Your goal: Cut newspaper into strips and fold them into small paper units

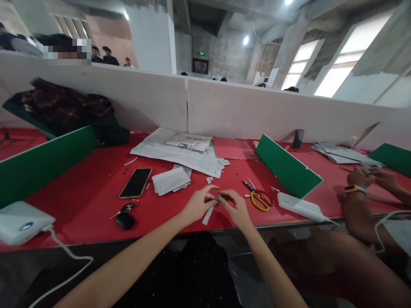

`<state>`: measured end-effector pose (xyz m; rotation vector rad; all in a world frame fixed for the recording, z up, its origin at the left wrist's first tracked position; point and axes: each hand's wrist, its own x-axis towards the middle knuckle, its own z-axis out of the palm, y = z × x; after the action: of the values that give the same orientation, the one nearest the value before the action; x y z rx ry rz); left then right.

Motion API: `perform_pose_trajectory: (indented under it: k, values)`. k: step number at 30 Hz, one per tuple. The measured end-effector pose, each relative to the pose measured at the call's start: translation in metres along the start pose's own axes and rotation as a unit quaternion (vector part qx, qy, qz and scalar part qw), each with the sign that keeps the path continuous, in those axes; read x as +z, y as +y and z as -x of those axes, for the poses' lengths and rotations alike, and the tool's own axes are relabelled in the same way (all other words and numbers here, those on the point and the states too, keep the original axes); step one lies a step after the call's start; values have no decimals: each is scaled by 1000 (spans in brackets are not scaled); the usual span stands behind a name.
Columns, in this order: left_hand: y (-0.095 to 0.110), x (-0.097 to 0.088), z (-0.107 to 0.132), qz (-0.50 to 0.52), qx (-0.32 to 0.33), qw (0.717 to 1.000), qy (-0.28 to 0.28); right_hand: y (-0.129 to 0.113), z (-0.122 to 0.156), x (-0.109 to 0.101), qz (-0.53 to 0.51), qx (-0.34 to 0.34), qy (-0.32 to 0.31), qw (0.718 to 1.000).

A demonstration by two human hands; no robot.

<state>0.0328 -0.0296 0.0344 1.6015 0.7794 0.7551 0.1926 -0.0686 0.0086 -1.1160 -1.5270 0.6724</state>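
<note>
My left hand (199, 202) and my right hand (236, 207) meet over the front of the red table (80, 201). Both pinch a small folded strip of newspaper (212, 208) between thumb and fingers; its loose end hangs down toward the table edge. Scissors with yellow and red handles (258, 197) lie just right of my right hand. A small stack of cut newspaper pieces (170, 180) lies left of my hands, with larger newspaper sheets (183, 152) farther back.
A phone (136, 182) lies face up at left, keys with a black fob (126, 214) in front of it. A white power bank (21, 221) with cable sits far left. Green dividers (285, 167) flank the space. Another person's hands (369, 177) work at right.
</note>
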Motion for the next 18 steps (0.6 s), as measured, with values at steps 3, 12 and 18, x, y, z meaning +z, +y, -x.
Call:
perform_pose_trajectory:
  k: [3,12,18]
  values:
    - [3,4,4,-87,37,995,8,2,-2,-1,-16,23,-1,1000]
    - [4,10,8,-38,37,999,-1,0,-1,0,-24,56,23,998]
    - [5,14,10,-18,27,999,11,-5,-2,0,-4,41,17,999]
